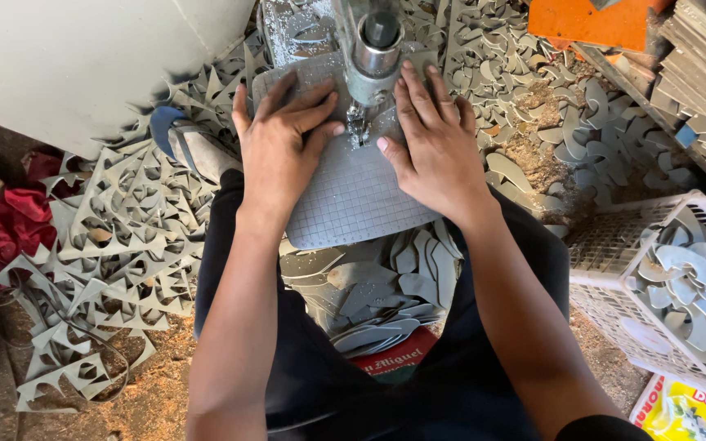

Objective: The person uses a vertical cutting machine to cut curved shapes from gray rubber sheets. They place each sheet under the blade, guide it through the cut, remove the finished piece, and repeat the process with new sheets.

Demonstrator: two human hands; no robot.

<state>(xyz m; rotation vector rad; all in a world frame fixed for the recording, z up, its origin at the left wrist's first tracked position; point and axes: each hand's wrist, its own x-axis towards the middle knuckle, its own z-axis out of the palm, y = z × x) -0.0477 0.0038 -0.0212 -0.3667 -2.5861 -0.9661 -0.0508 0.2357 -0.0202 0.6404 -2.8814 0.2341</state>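
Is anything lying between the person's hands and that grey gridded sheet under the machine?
Nothing visible. The left hand and the right hand both lie flat on the grey sheet, either side of the machine head over its middle.

Under my hands lies a grey sheet (353,192) with a fine square grid. Red cloth (10,224) at nine o'clock, orange board (590,23) at one.

A small cutting workshop: machine head (373,49), heaps of grey offcuts (116,245), sawdust floor (157,392), basket (614,269) of cut pieces.
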